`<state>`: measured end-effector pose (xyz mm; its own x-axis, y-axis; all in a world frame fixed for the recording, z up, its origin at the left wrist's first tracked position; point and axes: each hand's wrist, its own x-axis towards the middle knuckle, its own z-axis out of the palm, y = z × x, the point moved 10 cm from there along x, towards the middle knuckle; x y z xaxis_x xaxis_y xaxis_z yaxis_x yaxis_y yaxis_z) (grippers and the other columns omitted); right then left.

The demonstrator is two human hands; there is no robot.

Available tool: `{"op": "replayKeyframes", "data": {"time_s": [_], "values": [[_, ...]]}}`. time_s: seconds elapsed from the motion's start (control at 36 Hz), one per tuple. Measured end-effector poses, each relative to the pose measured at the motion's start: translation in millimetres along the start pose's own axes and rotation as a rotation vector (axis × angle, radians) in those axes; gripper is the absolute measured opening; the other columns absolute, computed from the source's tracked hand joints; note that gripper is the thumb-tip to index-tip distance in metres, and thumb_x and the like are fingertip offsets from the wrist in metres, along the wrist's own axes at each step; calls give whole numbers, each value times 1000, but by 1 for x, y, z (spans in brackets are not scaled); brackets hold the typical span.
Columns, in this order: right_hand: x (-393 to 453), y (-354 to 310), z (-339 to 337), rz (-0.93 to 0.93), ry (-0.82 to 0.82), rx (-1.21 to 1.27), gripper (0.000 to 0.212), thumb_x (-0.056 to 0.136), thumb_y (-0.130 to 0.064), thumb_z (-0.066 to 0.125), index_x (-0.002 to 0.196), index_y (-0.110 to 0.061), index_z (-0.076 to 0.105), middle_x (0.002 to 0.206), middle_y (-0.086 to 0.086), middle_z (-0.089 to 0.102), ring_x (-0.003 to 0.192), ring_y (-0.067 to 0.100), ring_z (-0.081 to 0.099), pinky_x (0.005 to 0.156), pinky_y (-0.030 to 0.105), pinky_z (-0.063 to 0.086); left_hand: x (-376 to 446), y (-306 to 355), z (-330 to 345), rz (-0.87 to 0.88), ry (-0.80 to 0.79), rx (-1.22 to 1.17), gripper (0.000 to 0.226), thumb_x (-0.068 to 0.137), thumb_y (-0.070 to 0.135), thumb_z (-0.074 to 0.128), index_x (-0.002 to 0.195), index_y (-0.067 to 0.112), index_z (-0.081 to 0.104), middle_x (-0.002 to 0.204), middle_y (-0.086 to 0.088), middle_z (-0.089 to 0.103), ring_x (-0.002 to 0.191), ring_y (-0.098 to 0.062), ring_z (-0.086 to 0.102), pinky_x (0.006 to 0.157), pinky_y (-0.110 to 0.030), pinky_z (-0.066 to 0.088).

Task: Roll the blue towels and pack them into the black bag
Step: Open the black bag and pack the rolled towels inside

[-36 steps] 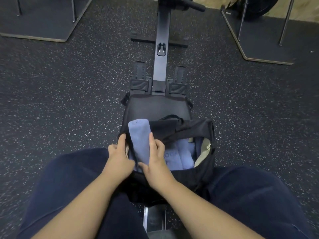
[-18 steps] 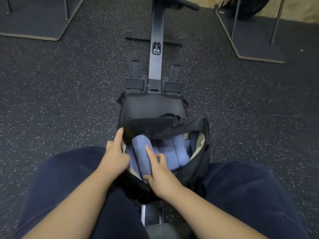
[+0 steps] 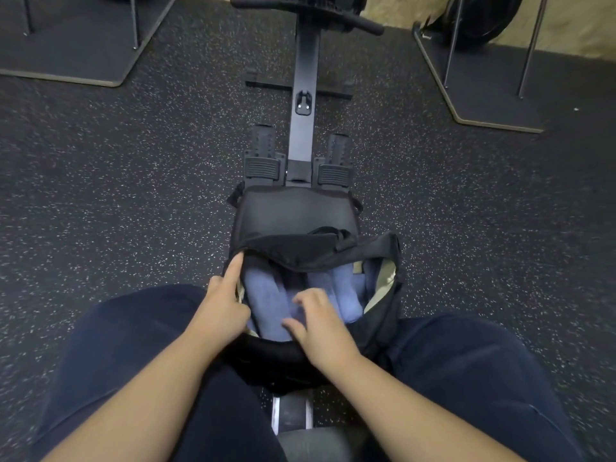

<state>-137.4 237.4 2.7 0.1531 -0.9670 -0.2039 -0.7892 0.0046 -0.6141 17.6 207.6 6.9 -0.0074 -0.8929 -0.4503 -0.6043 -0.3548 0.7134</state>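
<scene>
Rolled towels lie side by side inside the bag
Left hand holds the bag's left rim, forefinger straight along it; right hand rests on the towels, fingers loosely curled, blurred, gripping nothing

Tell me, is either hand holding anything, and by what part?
The left hand holds the black bag by its left rim. The right hand grips nothing; it presses on a blue towel.
</scene>
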Motion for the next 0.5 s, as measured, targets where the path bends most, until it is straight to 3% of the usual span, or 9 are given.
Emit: {"op": "replayKeyframes", "data": {"time_s": [0.06, 0.14, 0.22, 0.28, 0.36, 0.44, 0.5], "values": [[-7, 12, -33, -9, 210, -239, 31, 79, -24, 73, 104, -14, 59, 108, 4, 50, 97, 24, 49, 83, 32, 42, 1, -1, 0, -3, 4, 1, 93, 80, -8, 40, 149, 45, 11, 111, -3, 37, 83, -14, 50, 67, -19, 38], [-17, 35, -84, 146, 495, -449, 33, 57, -21, 85, 82, -22, 64, 88, 5, 50, 79, 29, 50, 64, 38, 46, 1, -1, 0, 3, 8, -4, 94, 80, -8, 41, 149, 47, 10, 110, -2, 37, 77, -4, 47, 55, -12, 35], [-20, 62, -113, 332, 585, -447, 30, 56, -23, 87, 77, -24, 66, 90, 9, 51, 81, 32, 51, 69, 40, 44, 1, -1, 1, 9, 14, -9, 93, 81, -8, 40, 149, 48, 9, 109, -3, 37, 76, -3, 46, 53, -11, 35], [-21, 81, -119, 455, 552, -434, 27, 67, -26, 83, 91, -24, 70, 110, 13, 52, 99, 36, 49, 81, 44, 42, 1, -1, 1, 17, 21, -6, 92, 81, -8, 40, 149, 47, 9, 108, -3, 37, 77, -8, 47, 55, -12, 37], [-19, 111, -118, 586, 380, -424, 29, 89, -24, 60, 117, -16, 59, 146, 14, 28, 123, 35, 35, 95, 44, 36, 1, -5, 0, 26, 25, -9, 93, 80, -7, 41, 149, 46, 11, 105, -4, 37, 86, -16, 48, 71, -19, 35], [-14, 125, -113, 594, 181, -360, 27, 94, -5, 41, 120, -4, 47, 141, 15, 30, 115, 38, 48, 93, 43, 39, 1, -8, -3, 37, 32, 0, 92, 80, -6, 41, 149, 47, 11, 103, -6, 38, 82, -10, 46, 71, -19, 32], [-13, 123, -117, 555, 146, -380, 26, 92, 1, 37, 116, -4, 45, 134, 15, 35, 109, 38, 52, 89, 42, 40, 1, -7, -4, 45, 40, 10, 90, 82, -5, 42, 149, 47, 10, 102, -8, 38, 79, -7, 45, 69, -18, 32]]}}
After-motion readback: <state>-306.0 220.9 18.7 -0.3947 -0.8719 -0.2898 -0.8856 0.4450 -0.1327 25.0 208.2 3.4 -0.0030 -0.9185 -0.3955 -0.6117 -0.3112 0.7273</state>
